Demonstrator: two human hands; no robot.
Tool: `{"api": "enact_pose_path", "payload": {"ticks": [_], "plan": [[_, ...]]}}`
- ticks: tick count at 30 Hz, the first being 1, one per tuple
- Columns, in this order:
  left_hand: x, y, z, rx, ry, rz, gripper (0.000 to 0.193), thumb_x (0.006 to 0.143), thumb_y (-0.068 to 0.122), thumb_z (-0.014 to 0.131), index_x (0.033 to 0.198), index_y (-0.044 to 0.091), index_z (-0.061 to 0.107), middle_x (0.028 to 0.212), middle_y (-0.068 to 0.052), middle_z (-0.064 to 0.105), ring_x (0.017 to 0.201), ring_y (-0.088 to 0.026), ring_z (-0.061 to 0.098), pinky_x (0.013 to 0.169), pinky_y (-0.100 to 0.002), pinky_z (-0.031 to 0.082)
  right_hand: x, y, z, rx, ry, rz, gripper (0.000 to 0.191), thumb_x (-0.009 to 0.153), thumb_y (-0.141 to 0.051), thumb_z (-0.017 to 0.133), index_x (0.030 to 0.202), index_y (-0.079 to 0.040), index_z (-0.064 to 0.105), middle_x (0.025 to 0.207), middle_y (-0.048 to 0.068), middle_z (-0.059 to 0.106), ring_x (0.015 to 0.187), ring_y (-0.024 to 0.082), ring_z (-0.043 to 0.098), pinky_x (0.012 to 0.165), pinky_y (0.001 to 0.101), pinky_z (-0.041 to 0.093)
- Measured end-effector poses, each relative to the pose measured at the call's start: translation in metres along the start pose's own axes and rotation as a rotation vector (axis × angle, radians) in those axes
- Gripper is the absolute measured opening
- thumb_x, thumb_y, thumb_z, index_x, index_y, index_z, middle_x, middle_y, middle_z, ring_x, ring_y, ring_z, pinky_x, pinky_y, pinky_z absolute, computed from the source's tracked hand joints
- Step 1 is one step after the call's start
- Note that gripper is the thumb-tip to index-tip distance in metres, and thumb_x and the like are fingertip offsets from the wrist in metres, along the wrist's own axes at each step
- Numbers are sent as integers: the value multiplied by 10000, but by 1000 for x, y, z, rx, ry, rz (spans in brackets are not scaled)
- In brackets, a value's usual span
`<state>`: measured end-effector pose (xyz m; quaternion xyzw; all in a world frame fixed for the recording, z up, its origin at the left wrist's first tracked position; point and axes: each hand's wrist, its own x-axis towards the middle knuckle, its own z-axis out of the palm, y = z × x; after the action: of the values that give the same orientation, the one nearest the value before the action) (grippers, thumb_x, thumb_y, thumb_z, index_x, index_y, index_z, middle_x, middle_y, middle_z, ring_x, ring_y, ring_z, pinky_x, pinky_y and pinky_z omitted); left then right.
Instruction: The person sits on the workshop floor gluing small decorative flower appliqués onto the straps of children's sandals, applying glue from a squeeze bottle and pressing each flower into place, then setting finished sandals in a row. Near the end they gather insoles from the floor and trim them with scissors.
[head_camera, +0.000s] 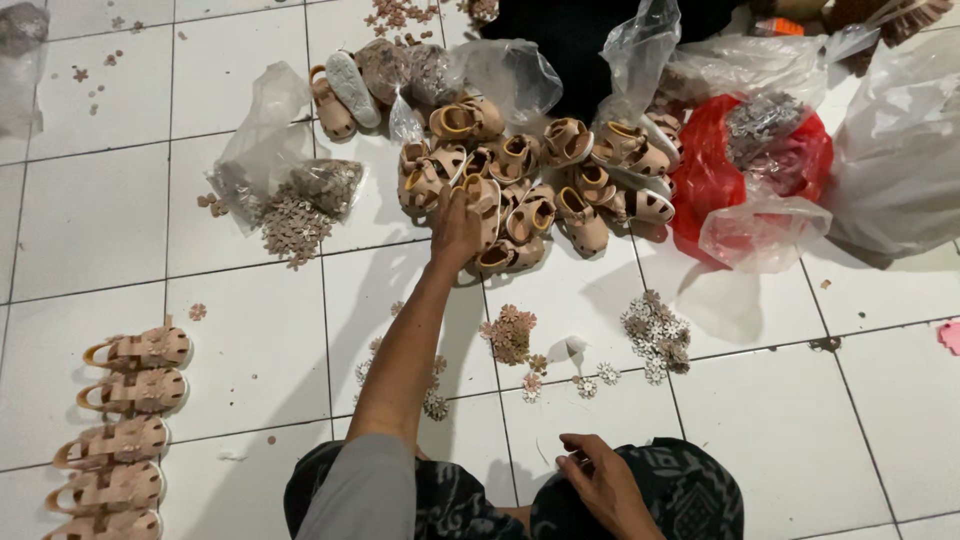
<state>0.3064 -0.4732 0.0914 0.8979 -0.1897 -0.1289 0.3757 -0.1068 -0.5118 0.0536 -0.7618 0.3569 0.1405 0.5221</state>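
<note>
White floor tiles (90, 215) under sandal heap (530, 190) (left hand (455, 228), grip on one sandal; right hand (600, 480), grip slack on lap).

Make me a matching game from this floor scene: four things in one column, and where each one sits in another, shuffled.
Things:
1. left hand
2. right hand
3. row of finished sandals
4. red plastic bag

Places:
A. lined up at the left edge of the tiles
B. resting on the person's lap
C. right of the sandal pile, under clear bags
D. reaching into the sandal pile

Pairs: 1-D, 2-B, 3-A, 4-C
</note>
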Motion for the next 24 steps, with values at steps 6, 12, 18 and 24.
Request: {"api": "enact_pose_path", "payload": {"ticks": [6, 12, 18, 24], "plan": [[-45, -14, -1, -360, -32, 85, 136, 984, 192, 571, 1051, 73, 564, 1552, -152, 366, 1363, -348, 497, 1051, -481, 540, 1, -54, -16, -4, 213, -333, 339, 900, -202, 721, 1214, -77, 684, 1056, 100, 746, 908, 209, 752, 755, 332, 616], [-186, -3, -15, -684, -131, 182, 205, 1028, 194, 619, 1140, 27, 581, 1478, -165, 480, 1331, -285, 589, 1018, -380, 583, -5, -136, -24, 0, 527, -762, 356, 918, -91, 741, 1264, -58, 670, 1130, 123, 701, 892, 200, 729, 727, 307, 602], [-289, 25, -29, -709, -69, 273, 151, 1022, 142, 597, 1101, 13, 599, 1602, -161, 389, 1394, -306, 510, 1003, -393, 579, -45, -158, -4, -38, 634, -777, 361, 893, -97, 789, 1244, -55, 712, 1112, 121, 690, 862, 194, 712, 703, 296, 595], [-343, 45, -52, -465, 37, 441, 201, 1029, 188, 644, 1143, 23, 658, 1525, -165, 440, 1315, -325, 552, 1000, -416, 574, -87, -133, -2, 101, 598, -859, 212, 895, -69, 802, 1090, -43, 720, 1006, 78, 725, 825, 151, 715, 716, 268, 585]]}}
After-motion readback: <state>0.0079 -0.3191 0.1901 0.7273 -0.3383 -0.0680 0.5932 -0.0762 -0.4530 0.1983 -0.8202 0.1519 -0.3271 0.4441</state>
